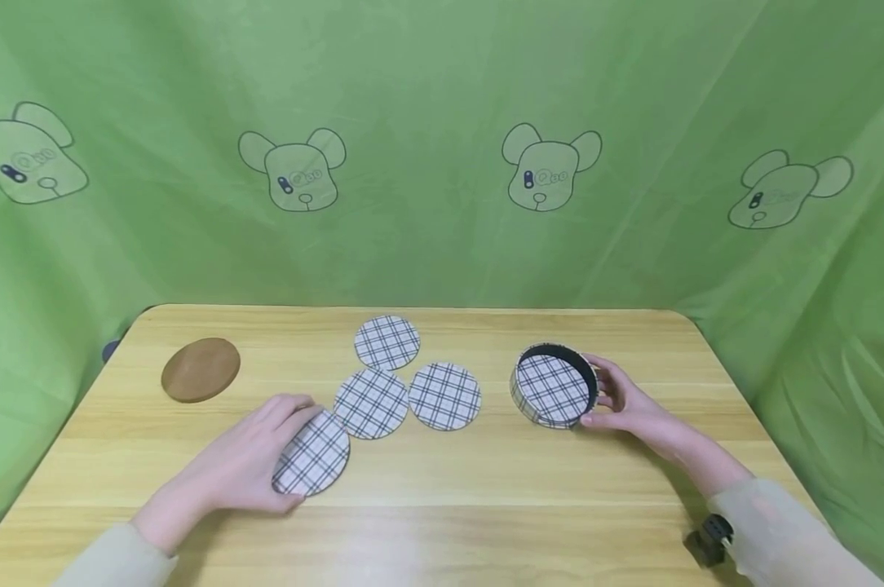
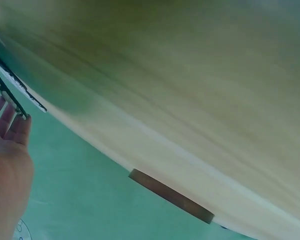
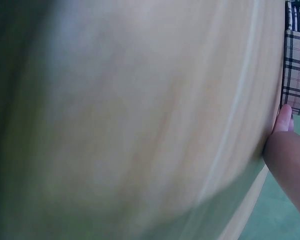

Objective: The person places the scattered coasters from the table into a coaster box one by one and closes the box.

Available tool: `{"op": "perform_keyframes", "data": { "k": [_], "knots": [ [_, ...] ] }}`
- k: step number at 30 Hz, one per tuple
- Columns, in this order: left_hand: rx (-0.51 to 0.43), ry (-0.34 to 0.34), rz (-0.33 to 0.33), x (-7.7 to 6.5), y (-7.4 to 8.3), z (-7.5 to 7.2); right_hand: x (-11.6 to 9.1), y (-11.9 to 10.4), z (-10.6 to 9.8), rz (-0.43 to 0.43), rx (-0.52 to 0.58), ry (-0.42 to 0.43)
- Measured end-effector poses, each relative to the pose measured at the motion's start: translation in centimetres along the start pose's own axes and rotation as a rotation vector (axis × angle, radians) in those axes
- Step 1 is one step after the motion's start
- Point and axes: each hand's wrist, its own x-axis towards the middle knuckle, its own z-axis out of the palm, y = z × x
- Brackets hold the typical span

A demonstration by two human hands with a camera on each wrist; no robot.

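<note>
With its thumb at the near edge and fingers at the far edge, my left hand (image 1: 254, 456) holds a round plaid coaster (image 1: 316, 455). The left wrist view catches this coaster (image 2: 10, 95) almost edge-on at the fingertips. Over on the right, my right hand (image 1: 629, 408) grips the side of a round, open-topped plaid coaster holder (image 1: 519, 399) with a dark inner wall. A plaid coaster (image 1: 552, 390) shows inside it. Between the hands lie three more plaid coasters: one at the back (image 1: 386, 342), one in the middle (image 1: 371, 403) and one to its right (image 1: 445, 397).
A brown round disc (image 1: 201, 370) lies at the table's back left. The wooden table (image 1: 442, 530) ends at a green curtain (image 1: 427, 244) printed with bear heads. A small black device (image 1: 709, 540) sits by the right sleeve.
</note>
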Motion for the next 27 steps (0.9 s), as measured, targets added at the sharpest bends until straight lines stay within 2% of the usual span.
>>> {"op": "perform_keyframes", "data": {
  "k": [8,14,27],
  "knots": [
    [-0.019,-0.01,0.018,2.1,0.1,0.2,0.1,0.0,-0.1,-0.001,-0.007,0.0],
    [-0.026,-0.06,0.002,3.5,0.4,0.5,0.1,0.1,-0.1,0.008,-0.004,-0.002],
    [-0.073,-0.089,-0.002,5.7,1.4,0.6,-0.1,-0.1,-0.1,0.008,-0.005,-0.005]
  ]
}}
